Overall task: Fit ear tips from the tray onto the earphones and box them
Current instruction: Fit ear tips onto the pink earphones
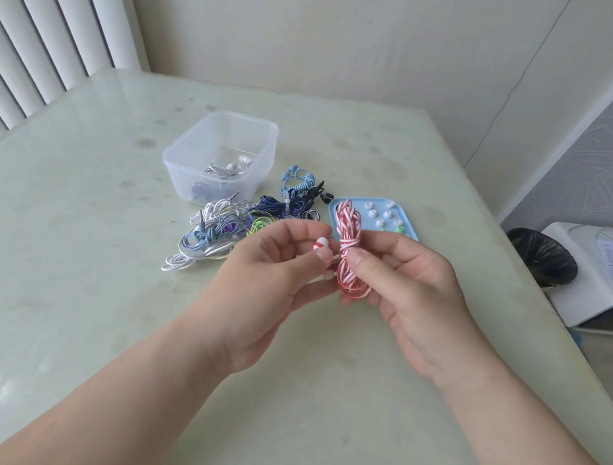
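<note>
Head view: red-and-white striped earphones (348, 250), coiled into a tight bundle and held up over the middle of the table (89, 287). Right hand (414, 301) grips the bundle, thumb across the front of the coil and fingers curled behind it. Left hand (267, 277) pinches one red-and-white earbud (321, 244) between thumb and fingertips, just left of the bundle, with its other fingers loosely curled. Cannot tell if a tip is on the bud.

Blue tray (411, 235) lies flat behind the hands, toward the table's right edge, its near part hidden by the bundle. White ear tips (372, 213) are scattered in it, with a couple of green tips (398, 228) at its near side.

Pile of earphones (224, 225) sits left of the tray, tangled white, blue, navy, green and purple cables touching one another. Clear plastic box (176, 172) stands just behind the pile, toward the far edge, lid off, with white earphones (229, 168) and something dark inside.

Black-lined bin (542, 256) stands on the floor past the right edge.
</note>
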{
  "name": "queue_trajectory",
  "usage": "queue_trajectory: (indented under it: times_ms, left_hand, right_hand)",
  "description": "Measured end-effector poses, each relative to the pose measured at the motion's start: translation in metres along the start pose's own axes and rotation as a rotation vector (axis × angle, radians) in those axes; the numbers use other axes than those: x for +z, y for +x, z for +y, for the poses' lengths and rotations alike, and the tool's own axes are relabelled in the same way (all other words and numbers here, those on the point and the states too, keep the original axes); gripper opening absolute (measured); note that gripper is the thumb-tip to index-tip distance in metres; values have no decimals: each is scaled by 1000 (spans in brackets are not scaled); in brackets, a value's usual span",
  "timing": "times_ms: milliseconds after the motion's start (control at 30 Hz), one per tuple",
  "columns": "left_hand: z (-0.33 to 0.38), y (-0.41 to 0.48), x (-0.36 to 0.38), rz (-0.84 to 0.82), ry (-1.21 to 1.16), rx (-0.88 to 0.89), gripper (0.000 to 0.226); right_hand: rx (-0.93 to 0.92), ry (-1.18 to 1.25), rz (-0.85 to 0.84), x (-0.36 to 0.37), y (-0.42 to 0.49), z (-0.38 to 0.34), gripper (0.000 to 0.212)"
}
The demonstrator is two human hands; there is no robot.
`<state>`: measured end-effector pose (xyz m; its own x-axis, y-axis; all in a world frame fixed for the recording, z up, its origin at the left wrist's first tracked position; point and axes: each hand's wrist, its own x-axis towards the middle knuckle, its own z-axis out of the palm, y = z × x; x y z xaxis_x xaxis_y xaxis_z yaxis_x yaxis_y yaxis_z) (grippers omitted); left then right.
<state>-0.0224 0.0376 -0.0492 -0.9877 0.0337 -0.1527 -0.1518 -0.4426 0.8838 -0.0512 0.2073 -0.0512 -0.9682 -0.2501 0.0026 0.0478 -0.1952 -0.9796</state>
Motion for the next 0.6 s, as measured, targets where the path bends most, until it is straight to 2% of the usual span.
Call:
queue_trajectory:
  times_ms: [133,200,267,367,500,600]
  left_hand:
    - [2,-5,4,-50,121,38,29]
    - [4,-9,8,-57,293,119,36]
    - [8,-12,11,3,459,220,42]
    - [25,-11,8,98,504,303,39]
    - [56,2,-10,215,597,356,30]
    - [85,29,-38,334,787,377,27]
  right_hand:
    - [30,21,80,8,-1,-3,17]
    - [75,60,108,13,1,-6,17]
    - [132,85,99,20,6,-12,20]
    - [170,111,68,36,19,-28,24]
    - [146,-106,7,61,43,-42,18]
    - [100,-228,29,79,64,-45,22]
